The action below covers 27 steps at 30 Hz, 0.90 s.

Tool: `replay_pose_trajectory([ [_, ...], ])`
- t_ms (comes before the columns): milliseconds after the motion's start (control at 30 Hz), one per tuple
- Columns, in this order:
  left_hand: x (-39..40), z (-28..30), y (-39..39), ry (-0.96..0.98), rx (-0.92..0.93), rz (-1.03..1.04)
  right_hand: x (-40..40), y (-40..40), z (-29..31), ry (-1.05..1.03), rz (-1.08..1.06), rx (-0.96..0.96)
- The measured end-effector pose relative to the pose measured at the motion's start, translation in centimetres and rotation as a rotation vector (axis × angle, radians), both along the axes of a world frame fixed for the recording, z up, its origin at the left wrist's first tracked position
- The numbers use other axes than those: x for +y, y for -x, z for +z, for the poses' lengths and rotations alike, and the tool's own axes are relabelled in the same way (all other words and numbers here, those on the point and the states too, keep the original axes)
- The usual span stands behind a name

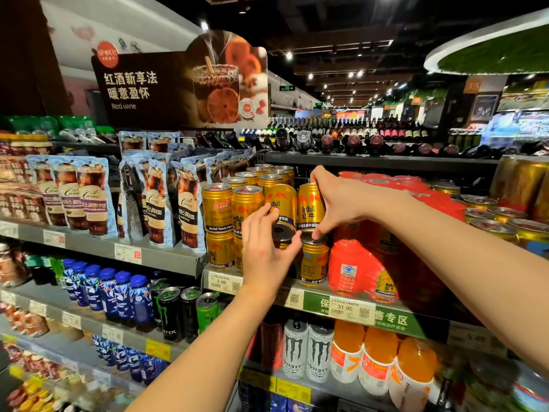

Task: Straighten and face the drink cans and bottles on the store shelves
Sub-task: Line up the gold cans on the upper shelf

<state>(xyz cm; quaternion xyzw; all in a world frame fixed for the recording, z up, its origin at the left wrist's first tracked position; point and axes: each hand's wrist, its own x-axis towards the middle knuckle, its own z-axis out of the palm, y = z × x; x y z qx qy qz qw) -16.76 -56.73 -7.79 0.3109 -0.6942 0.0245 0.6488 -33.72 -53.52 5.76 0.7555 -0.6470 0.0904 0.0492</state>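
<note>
Head: gold can [310, 205], label outward

Two bare forearms are showing from the bottom and right edges, reaching toward the shelf edge [297, 298]. No sleeve is covering either one as far as the frame goes. The left hand [264, 248] and right hand [335, 200] are wearing nothing: bare fingers and wrists, short plain nails.

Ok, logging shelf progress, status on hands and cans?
Right hand grips upper gold can. Left hand holds lower can. Nothing blocking.
</note>
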Motion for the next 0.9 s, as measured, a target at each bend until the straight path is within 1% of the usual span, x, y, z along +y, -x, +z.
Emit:
replay_pose_trajectory([
  [100, -0.1, -0.2, 0.0, 0.011, 0.005, -0.013, 0.1, 0.0, -0.1, 0.008, 0.007, 0.016],
  [300, -0.2, -0.3, -0.1, 0.003, 0.021, -0.048, -0.5, 0.6, 0.2, 0.005, 0.051, -0.092],
  [400, -0.4, -0.4, -0.2, 0.002, 0.035, -0.075, -0.8, 0.6, 0.9, -0.029, 0.03, -0.142],
  [500, -0.6, -0.6, -0.4, 0.023, 0.05, -0.098, -1.0, 0.6, 1.2, -0.048, 0.006, -0.238],
  [633, -0.8, -0.6, -0.6, 0.077, 0.102, -0.129, -0.4, 0.5, 1.3, -0.005, 0.0, -0.342],
  [800, -1.1, -0.3, -1.0, 0.107, 0.127, -0.157, -0.6, 0.4, 1.0, -0.03, -0.011, -0.254],
  [900, -1.2, -0.6, -1.1, 0.115, 0.13, -0.174, -0.8, 0.4, 0.9, -0.019, -0.015, -0.237],
])
